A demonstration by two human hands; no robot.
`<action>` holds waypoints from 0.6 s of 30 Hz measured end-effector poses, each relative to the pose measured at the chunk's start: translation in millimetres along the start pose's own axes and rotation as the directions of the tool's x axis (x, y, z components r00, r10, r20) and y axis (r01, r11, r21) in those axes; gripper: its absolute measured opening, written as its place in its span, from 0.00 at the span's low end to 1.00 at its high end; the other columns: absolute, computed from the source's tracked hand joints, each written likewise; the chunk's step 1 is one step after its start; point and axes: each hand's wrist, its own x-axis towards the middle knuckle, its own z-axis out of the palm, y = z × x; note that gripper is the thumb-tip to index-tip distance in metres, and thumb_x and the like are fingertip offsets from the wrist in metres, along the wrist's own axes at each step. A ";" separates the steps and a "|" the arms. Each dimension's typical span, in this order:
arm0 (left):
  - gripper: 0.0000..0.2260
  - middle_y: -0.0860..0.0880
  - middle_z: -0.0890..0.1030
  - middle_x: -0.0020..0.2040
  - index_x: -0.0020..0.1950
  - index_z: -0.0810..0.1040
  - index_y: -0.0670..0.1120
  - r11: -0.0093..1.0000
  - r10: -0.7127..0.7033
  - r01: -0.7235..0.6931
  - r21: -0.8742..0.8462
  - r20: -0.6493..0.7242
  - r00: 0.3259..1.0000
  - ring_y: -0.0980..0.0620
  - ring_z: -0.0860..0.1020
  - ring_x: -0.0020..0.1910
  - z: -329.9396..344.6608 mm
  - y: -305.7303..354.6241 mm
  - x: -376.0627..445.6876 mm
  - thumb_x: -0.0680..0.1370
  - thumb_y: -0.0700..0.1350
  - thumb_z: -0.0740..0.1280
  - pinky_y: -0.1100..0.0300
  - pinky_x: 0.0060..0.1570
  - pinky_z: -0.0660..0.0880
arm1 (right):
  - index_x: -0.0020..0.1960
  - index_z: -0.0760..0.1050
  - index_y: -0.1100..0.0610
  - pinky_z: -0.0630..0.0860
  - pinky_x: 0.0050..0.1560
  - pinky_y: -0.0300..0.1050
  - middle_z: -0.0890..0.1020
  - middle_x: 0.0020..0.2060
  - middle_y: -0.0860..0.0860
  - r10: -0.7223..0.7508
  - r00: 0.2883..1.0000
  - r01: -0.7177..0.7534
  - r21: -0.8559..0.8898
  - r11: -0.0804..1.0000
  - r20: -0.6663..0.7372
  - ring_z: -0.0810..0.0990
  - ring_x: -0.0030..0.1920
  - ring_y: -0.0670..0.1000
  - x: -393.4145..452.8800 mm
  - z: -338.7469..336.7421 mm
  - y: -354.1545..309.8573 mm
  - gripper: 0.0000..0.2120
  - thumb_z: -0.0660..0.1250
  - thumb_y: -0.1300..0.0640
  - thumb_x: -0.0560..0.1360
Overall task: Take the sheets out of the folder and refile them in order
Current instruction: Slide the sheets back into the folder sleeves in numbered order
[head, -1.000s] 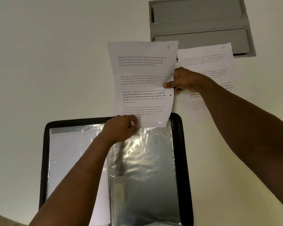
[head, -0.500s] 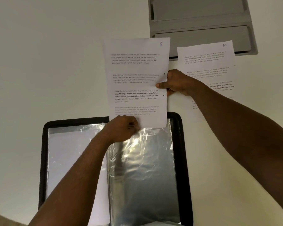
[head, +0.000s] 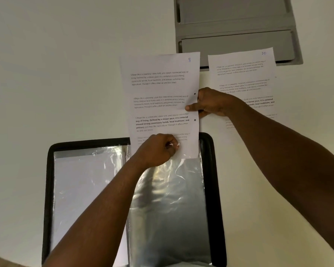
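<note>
Grey tray [head: 237,41]: top cut off by the upper frame edge; lower edge partly covered by the sheet marked 10 [head: 243,74].
Sheet marked 10: lower part hidden behind the right hand [head: 212,103] and forearm.
Black folder [head: 218,189]: bottom cut off by the lower frame edge.
Sheet held [head: 162,97]: last paragraph partly hidden by the left hand [head: 156,149].
</note>
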 end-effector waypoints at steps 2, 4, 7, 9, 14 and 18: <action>0.05 0.54 0.81 0.43 0.50 0.81 0.50 1.000 -0.001 0.001 0.025 -0.036 0.999 0.54 0.79 0.44 -1.2 0.0 0.8 0.78 0.42 0.67 0.52 0.51 0.78 | 0.59 0.76 0.56 0.81 0.53 0.53 0.82 0.56 0.54 0.047 0.998 -0.046 -0.026 0.999 0.034 0.83 0.53 0.52 -2.2 -1.1 -0.9 0.17 0.73 0.62 0.72; 0.05 0.54 0.81 0.45 0.50 0.81 0.50 0.999 0.000 0.002 0.033 -0.060 0.998 0.54 0.79 0.44 -0.5 -0.2 2.1 0.78 0.42 0.67 0.52 0.52 0.78 | 0.62 0.75 0.58 0.82 0.51 0.52 0.83 0.55 0.54 0.071 0.994 -0.065 -0.073 0.995 0.088 0.84 0.52 0.52 -4.1 3.1 -2.8 0.20 0.74 0.63 0.71; 0.04 0.53 0.82 0.45 0.49 0.81 0.50 0.999 -0.002 0.005 0.036 -0.088 0.996 0.53 0.79 0.44 2.2 -0.1 3.3 0.77 0.43 0.68 0.52 0.51 0.78 | 0.63 0.76 0.58 0.82 0.50 0.50 0.83 0.55 0.53 0.056 0.990 -0.046 -0.084 0.995 0.129 0.84 0.52 0.51 -5.5 9.3 -4.1 0.21 0.74 0.63 0.71; 0.04 0.52 0.82 0.45 0.49 0.81 0.49 0.999 -0.006 0.011 0.046 -0.103 0.995 0.52 0.79 0.43 2.9 -0.5 2.9 0.78 0.44 0.67 0.53 0.50 0.78 | 0.63 0.76 0.57 0.82 0.50 0.50 0.83 0.54 0.53 0.075 0.981 -0.059 -0.097 0.994 0.177 0.84 0.52 0.51 -6.7 10.3 -4.0 0.22 0.74 0.63 0.71; 0.05 0.55 0.81 0.43 0.47 0.80 0.50 1.000 0.012 -0.013 -0.010 -0.087 0.996 0.57 0.78 0.43 2.0 0.6 1.0 0.77 0.41 0.67 0.60 0.47 0.76 | 0.64 0.75 0.58 0.82 0.49 0.48 0.81 0.59 0.55 0.005 1.000 -0.004 0.072 0.997 -0.017 0.83 0.53 0.51 -3.8 10.7 4.5 0.22 0.73 0.63 0.72; 0.04 0.53 0.82 0.45 0.47 0.81 0.48 0.998 0.020 -0.021 -0.053 -0.013 1.000 0.55 0.80 0.45 6.6 2.1 4.2 0.77 0.42 0.67 0.57 0.50 0.78 | 0.64 0.75 0.56 0.81 0.53 0.50 0.82 0.58 0.53 0.063 0.996 -0.071 0.152 0.986 0.059 0.82 0.55 0.51 -4.6 16.6 9.7 0.21 0.73 0.64 0.72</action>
